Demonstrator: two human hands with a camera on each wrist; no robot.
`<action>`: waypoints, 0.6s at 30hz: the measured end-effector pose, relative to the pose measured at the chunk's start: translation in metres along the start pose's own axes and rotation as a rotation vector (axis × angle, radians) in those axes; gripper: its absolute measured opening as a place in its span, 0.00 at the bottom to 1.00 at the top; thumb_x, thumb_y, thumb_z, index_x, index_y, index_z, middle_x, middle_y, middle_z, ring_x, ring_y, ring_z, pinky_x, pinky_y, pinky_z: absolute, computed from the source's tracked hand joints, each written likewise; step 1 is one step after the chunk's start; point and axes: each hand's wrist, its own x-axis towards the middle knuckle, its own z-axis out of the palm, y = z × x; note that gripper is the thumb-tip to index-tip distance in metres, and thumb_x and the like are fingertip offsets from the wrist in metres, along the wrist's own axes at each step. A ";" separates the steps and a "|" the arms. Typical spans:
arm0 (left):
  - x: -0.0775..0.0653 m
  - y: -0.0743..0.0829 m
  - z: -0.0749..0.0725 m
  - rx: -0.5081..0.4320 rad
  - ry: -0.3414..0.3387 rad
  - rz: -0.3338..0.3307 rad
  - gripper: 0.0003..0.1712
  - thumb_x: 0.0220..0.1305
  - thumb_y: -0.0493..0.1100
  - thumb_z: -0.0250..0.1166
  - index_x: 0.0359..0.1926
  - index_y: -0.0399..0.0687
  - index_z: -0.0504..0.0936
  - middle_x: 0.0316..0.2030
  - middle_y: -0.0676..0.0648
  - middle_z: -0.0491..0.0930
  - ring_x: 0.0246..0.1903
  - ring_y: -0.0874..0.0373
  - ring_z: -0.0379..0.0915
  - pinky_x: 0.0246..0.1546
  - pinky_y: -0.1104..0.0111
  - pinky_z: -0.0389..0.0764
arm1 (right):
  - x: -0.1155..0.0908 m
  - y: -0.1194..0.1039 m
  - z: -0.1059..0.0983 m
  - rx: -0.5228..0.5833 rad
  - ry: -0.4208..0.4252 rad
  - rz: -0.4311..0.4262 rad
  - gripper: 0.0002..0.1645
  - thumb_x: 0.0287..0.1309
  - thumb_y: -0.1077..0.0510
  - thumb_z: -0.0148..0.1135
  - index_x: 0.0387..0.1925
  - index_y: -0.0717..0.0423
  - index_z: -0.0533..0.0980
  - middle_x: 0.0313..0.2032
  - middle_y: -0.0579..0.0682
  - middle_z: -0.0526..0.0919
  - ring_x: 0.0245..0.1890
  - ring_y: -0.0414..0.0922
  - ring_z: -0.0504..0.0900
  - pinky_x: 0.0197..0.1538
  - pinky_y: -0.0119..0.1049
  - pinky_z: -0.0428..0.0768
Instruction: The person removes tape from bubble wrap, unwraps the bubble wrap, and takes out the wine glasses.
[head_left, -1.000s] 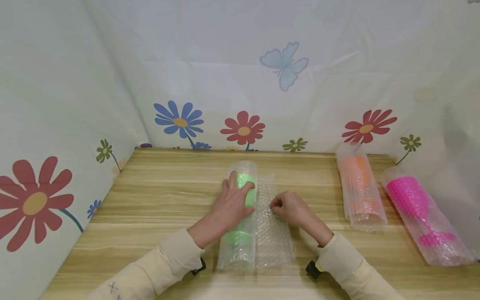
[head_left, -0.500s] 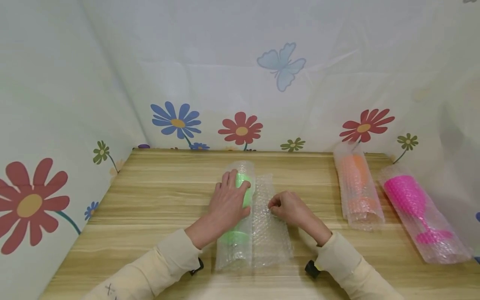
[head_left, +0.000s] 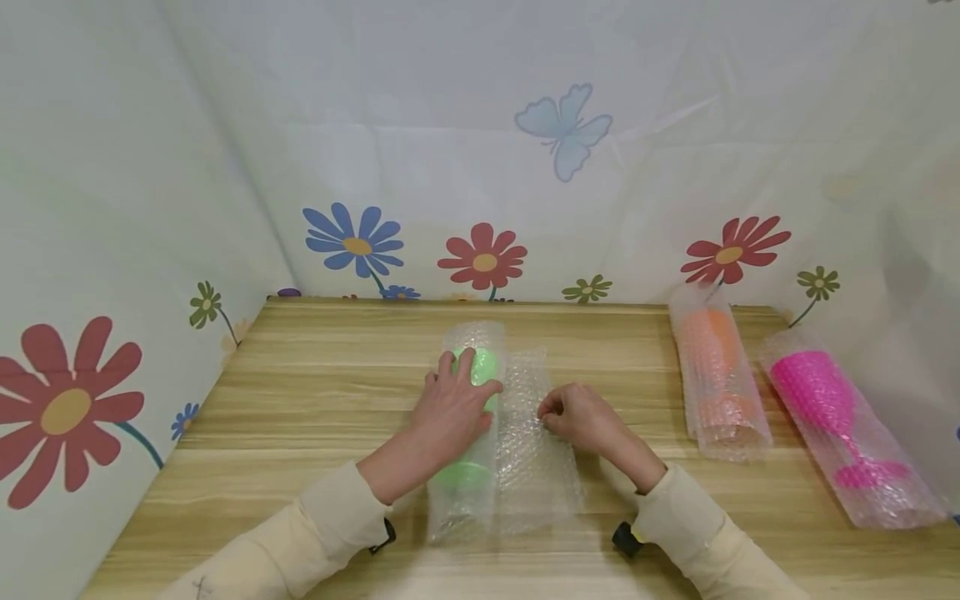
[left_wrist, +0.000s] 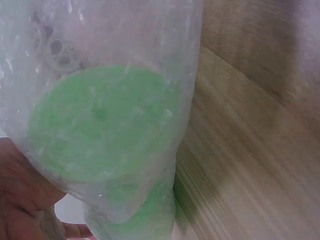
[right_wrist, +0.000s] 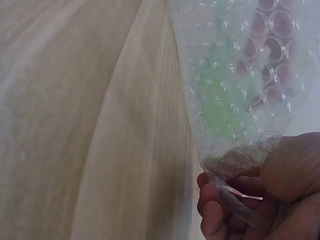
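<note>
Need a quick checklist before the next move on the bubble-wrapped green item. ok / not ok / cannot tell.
1. Left hand rests on wrapped green item: ok.
2. Right hand pinches loose flap: ok, film between its fingers.
3. Flap wound round green item: not ok, it spreads beside it.
4. Orange roll and pink roll away from flap: ok, both farther right.
5. Green item undamaged: cannot tell, wrap blurs it.
</note>
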 end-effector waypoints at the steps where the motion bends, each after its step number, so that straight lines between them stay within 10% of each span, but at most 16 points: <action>1: -0.001 -0.001 0.000 -0.001 -0.006 0.003 0.21 0.56 0.56 0.64 0.52 0.67 0.77 0.57 0.37 0.60 0.50 0.40 0.59 0.34 0.57 0.74 | 0.000 0.000 0.000 0.002 0.001 -0.003 0.03 0.52 0.65 0.63 0.28 0.56 0.82 0.23 0.42 0.79 0.22 0.37 0.72 0.26 0.32 0.73; 18: -0.003 -0.004 -0.001 -0.042 0.038 -0.012 0.25 0.52 0.65 0.64 0.45 0.58 0.77 0.44 0.38 0.66 0.44 0.41 0.61 0.38 0.55 0.70 | 0.000 0.000 -0.001 0.020 0.023 -0.008 0.04 0.50 0.66 0.62 0.27 0.56 0.82 0.22 0.43 0.79 0.21 0.37 0.72 0.26 0.32 0.72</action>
